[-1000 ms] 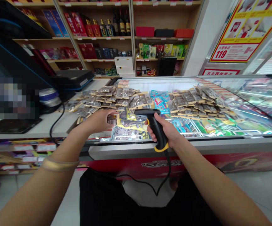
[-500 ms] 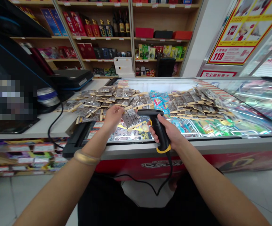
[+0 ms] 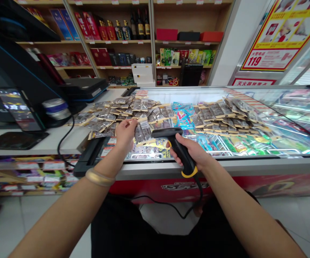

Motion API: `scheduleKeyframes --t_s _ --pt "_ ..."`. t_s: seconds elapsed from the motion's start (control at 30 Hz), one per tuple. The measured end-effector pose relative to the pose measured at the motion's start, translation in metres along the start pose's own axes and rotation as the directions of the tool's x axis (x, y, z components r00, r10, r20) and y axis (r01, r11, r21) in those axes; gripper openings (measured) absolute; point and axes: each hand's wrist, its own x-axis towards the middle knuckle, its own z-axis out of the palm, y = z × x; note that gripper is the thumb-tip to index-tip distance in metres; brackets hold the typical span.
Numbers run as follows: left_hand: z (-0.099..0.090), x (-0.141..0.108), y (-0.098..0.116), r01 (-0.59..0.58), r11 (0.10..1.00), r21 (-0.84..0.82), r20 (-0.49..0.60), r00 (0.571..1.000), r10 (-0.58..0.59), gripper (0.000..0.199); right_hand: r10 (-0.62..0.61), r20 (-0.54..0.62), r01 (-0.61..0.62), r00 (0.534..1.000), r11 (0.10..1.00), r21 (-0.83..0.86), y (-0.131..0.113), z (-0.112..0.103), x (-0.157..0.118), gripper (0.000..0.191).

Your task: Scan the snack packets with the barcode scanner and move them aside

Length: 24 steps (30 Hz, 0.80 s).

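My right hand (image 3: pixel 189 152) is wrapped round the grip of a black and yellow barcode scanner (image 3: pixel 183 150), its head pointing left. A cable runs down from its butt. My left hand (image 3: pixel 126 134) pinches the upper left edge of a small clear snack packet (image 3: pixel 143 132) with dark contents, just left of the scanner head. Behind it lies a wide heap of similar packets (image 3: pixel 109 113) on the freezer's glass top. Another pile of packets (image 3: pixel 224 114) lies to the right, with a blue bag (image 3: pixel 183 116) between the two.
A chest freezer (image 3: pixel 224 163) spans the front, with bagged goods under its glass. At left, a counter (image 3: pixel 60 139) carries a phone (image 3: pixel 20 109), a black flat pad (image 3: pixel 15 140) and a dark terminal. Shelves of bottles and boxes (image 3: pixel 167 34) stand behind.
My left hand and the packet have shifted slightly left, and the packet sits more upright. The scanner head has tilted and moved a little left and down.
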Motion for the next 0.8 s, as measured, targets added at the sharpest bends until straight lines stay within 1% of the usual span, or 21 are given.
scheduleKeyframes --t_s 0.13,0.3,0.63,0.7,0.8 --pt "0.0000 -0.0007 0.0024 0.047 0.998 -0.052 -0.011 0.999 -0.047 0.011 0.004 0.016 -0.004 1.000 1.000 -0.022 0.0004 0.0008 -0.0006 0.049" --pt "-0.0017 0.0005 0.0015 0.045 0.998 -0.039 0.022 0.999 -0.045 0.017 0.001 0.033 0.000 0.999 0.999 -0.037 0.0011 0.0001 -0.0006 0.048" --pt "-0.0030 0.0020 0.0003 0.059 0.998 -0.017 0.018 0.998 -0.059 0.018 -0.009 0.056 0.012 0.998 0.999 -0.038 0.0021 -0.0005 0.0019 0.049" --pt "-0.0043 0.0011 0.0016 0.049 0.999 0.001 0.006 0.999 -0.049 0.017 -0.030 0.040 0.031 0.999 0.999 -0.024 0.0022 0.0009 0.0024 0.049" --pt "-0.0024 -0.0007 0.0076 0.039 0.999 0.020 0.011 0.999 -0.040 0.016 -0.096 0.016 0.096 0.995 0.995 0.041 0.0004 -0.0020 -0.0014 0.051"
